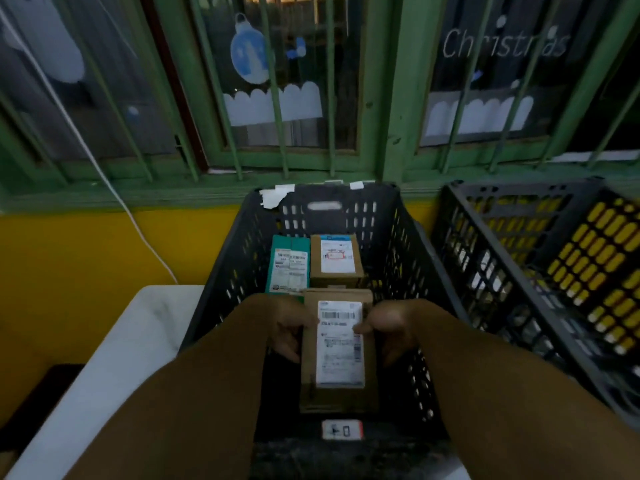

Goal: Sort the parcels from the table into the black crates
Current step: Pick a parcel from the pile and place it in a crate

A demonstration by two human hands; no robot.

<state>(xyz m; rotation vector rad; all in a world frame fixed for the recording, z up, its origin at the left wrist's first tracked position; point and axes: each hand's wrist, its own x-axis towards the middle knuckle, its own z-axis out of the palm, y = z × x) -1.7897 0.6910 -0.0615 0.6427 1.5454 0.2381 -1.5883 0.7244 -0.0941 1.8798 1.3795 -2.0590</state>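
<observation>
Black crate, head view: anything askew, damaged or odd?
Only the torn white tape peeling on the black crate's far rim. The green parcel and brown parcel lie squarely side by side; both hands hold the labelled box straight.

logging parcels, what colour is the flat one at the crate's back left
Teal green flat parcel with white labels, in the head view.

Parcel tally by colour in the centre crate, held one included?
Brown cardboard parcels: 2, one held between left hand and right hand at, one lying at
Green parcels: 1, at, beside the far brown one
Total: 3, all within the black crate
</observation>
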